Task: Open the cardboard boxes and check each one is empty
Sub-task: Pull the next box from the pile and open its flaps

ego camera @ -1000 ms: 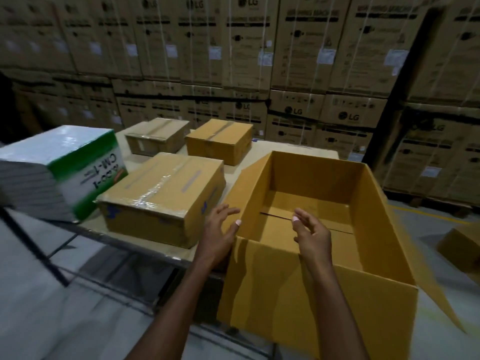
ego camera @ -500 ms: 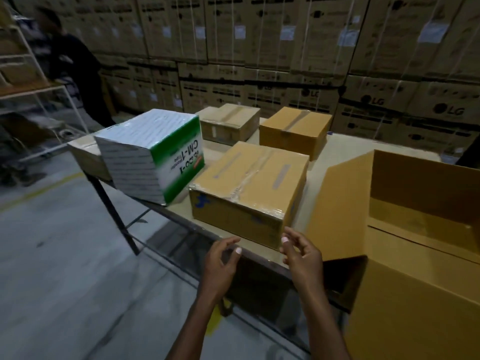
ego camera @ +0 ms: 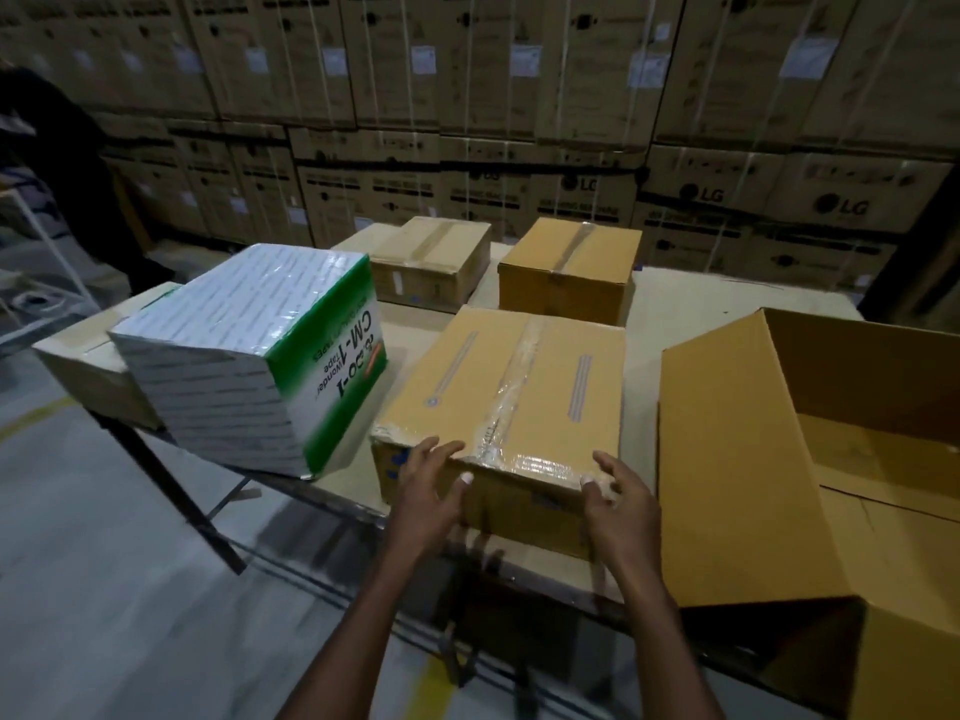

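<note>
A sealed cardboard box [ego camera: 519, 376] with clear tape along its top seam lies at the table's near edge. My left hand [ego camera: 426, 485] rests on its near left edge, fingers spread over the top and thumb on the front face. My right hand [ego camera: 618, 501] touches the near right corner, where the tape wraps over. To the right stands a large open box [ego camera: 737, 459] with its flaps up; the part of its floor that shows is bare. Two more taped boxes [ego camera: 431, 262] [ego camera: 571, 267] sit at the back of the table.
A white and green tape carton [ego camera: 249, 356] stands left of the sealed box, partly on a flat box [ego camera: 83, 366]. The table [ego camera: 675, 298] has a dark frame underneath. Stacked LG cartons [ego camera: 519, 96] fill the wall behind. A person [ego camera: 62, 163] stands far left.
My view swung left from the large open box to the sealed one. Both hands left the open box's rim, crossed over and came down on the sealed box's near edge.
</note>
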Available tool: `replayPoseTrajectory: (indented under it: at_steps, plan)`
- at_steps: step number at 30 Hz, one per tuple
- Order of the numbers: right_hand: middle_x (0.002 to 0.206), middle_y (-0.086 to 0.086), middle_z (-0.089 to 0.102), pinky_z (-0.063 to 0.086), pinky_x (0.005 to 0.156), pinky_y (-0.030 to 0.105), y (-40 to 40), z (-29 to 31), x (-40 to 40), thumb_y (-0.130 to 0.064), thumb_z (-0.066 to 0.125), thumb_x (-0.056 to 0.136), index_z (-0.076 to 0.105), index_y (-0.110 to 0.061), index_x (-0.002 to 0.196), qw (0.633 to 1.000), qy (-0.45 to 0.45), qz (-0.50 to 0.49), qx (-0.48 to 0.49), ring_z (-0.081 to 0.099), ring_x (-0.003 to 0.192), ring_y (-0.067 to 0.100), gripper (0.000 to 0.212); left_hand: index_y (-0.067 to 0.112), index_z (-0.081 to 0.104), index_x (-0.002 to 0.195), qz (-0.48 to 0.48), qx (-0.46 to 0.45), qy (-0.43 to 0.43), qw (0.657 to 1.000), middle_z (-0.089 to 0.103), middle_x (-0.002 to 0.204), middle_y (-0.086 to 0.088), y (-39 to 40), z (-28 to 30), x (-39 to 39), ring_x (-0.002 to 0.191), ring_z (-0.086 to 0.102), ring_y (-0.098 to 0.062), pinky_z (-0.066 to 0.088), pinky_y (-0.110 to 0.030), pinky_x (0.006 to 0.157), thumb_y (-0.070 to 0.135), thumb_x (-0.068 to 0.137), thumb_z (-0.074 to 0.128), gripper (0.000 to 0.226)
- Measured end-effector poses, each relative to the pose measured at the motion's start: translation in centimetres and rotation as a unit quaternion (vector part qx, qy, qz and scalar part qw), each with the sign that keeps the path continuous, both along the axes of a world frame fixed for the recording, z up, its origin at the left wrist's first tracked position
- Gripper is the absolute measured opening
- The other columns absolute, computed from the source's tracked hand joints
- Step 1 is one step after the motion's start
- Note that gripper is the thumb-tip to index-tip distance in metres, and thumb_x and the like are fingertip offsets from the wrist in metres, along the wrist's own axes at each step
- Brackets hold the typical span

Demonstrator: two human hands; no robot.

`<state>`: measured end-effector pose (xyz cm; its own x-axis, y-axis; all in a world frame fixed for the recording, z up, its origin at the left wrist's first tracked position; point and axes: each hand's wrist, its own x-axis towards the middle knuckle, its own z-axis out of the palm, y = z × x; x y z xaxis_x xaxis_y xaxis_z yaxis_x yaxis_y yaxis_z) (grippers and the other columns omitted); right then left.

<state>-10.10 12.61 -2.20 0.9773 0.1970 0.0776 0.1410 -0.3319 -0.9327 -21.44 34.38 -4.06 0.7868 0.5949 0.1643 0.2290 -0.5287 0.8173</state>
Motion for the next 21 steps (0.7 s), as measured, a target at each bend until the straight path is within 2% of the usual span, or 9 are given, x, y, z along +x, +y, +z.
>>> replayPoseTrajectory:
  at_steps: [3, 6, 8, 10, 12, 14, 16, 18, 21]
  plan:
    - [0.151, 0.002, 0.051, 0.041, 0.106, 0.036, 1.4, -0.4, 2.5, -0.022, 0.067, 0.097, 0.062, -0.027, 0.139, 0.996, -0.024, -0.032, -0.078, 0.042, 0.139, 0.026, 0.043, 0.038, 0.056, 0.142, -0.001, 0.041, 0.027, 0.999, 0.033, 0.161, -0.001, 3.6, 0.5, 2.5, 0.146, 0.033, -0.025, 0.035, -0.053, 0.116, 0.037, 0.097, 0.066, 0.046]
    - [0.163, 0.001, 0.034, 0.035, 0.114, 0.042, 2.4, -1.1, 4.8, -0.032, 0.066, 0.097, 0.054, -0.030, 0.147, 0.989, -0.010, -0.030, -0.147, 0.028, 0.147, 0.028, 0.051, 0.039, 0.051, 0.146, 0.011, 0.097, 0.086, 0.992, 0.024, 0.167, -0.002, 7.0, 0.4, 4.8, 0.152, 0.020, -0.031, 0.021, -0.060, 0.118, 0.045, 0.097, 0.064, 0.051]
    - [0.166, 0.001, 0.027, 0.032, 0.116, 0.044, 2.7, -1.9, 5.7, -0.037, 0.064, 0.098, 0.049, -0.032, 0.151, 0.985, 0.006, -0.024, -0.173, 0.027, 0.149, 0.029, 0.055, 0.042, 0.048, 0.147, 0.030, 0.093, 0.118, 0.988, 0.014, 0.170, -0.001, 8.8, 0.1, 5.7, 0.155, 0.010, -0.034, 0.014, -0.063, 0.119, 0.048, 0.097, 0.063, 0.053]
    - [0.166, 0.003, 0.027, 0.034, 0.115, 0.042, 2.6, -2.6, 6.1, -0.036, 0.064, 0.099, 0.047, -0.031, 0.152, 0.989, 0.029, -0.013, -0.147, 0.031, 0.148, 0.029, 0.056, 0.042, 0.047, 0.148, 0.050, 0.085, 0.142, 0.985, 0.010, 0.170, 0.000, 10.1, -0.6, 6.0, 0.155, 0.006, -0.036, 0.011, -0.064, 0.120, 0.050, 0.097, 0.062, 0.054]
    - [0.162, 0.005, 0.035, 0.038, 0.112, 0.040, 2.7, -3.1, 6.1, -0.034, 0.064, 0.100, 0.046, -0.028, 0.153, 0.992, 0.045, -0.012, -0.115, 0.039, 0.144, 0.027, 0.057, 0.040, 0.048, 0.147, 0.049, 0.081, 0.164, 0.982, 0.017, 0.168, -0.002, 11.9, -1.7, 6.3, 0.153, 0.016, -0.038, 0.016, -0.064, 0.119, 0.052, 0.096, 0.061, 0.054]
    - [0.160, 0.004, 0.039, 0.040, 0.110, 0.040, 3.0, -3.5, 5.3, -0.036, 0.064, 0.100, 0.039, -0.027, 0.157, 0.993, 0.066, -0.033, -0.094, 0.042, 0.141, 0.026, 0.063, 0.036, 0.049, 0.144, 0.025, 0.068, 0.180, 0.981, 0.026, 0.162, -0.003, 13.7, -2.8, 6.1, 0.144, 0.034, -0.039, 0.030, -0.062, 0.114, 0.052, 0.096, 0.060, 0.052]
    - [0.157, 0.004, 0.042, 0.040, 0.107, 0.036, 3.4, -4.1, 4.1, -0.040, 0.065, 0.098, 0.031, -0.024, 0.160, 0.992, 0.082, -0.071, -0.061, 0.043, 0.141, 0.028, 0.072, 0.029, 0.051, 0.144, -0.005, 0.044, 0.132, 0.990, 0.030, 0.157, -0.004, 14.5, -3.7, 5.5, 0.133, 0.047, -0.036, 0.045, -0.053, 0.106, 0.046, 0.097, 0.062, 0.051]
    - [0.141, 0.003, 0.054, 0.042, 0.098, 0.031, 3.7, -4.2, 3.4, -0.040, 0.067, 0.097, 0.039, -0.019, 0.154, 0.990, 0.088, -0.106, -0.023, 0.051, 0.134, 0.029, 0.067, 0.022, 0.051, 0.147, -0.008, 0.026, 0.073, 0.997, 0.036, 0.154, -0.007, 14.7, -4.0, 4.8, 0.130, 0.051, -0.034, 0.050, -0.047, 0.102, 0.037, 0.096, 0.068, 0.055]
    - [0.117, -0.011, 0.063, 0.048, 0.081, 0.024, 3.9, -4.7, 2.6, -0.042, 0.071, 0.092, 0.054, -0.018, 0.141, 0.988, 0.093, -0.118, 0.034, 0.062, 0.118, 0.022, 0.057, 0.019, 0.038, 0.156, 0.018, -0.043, 0.046, 0.998, 0.039, 0.157, -0.010, 14.9, -4.6, 3.5, 0.138, 0.046, -0.032, 0.045, -0.046, 0.108, 0.041, 0.091, 0.074, 0.077]
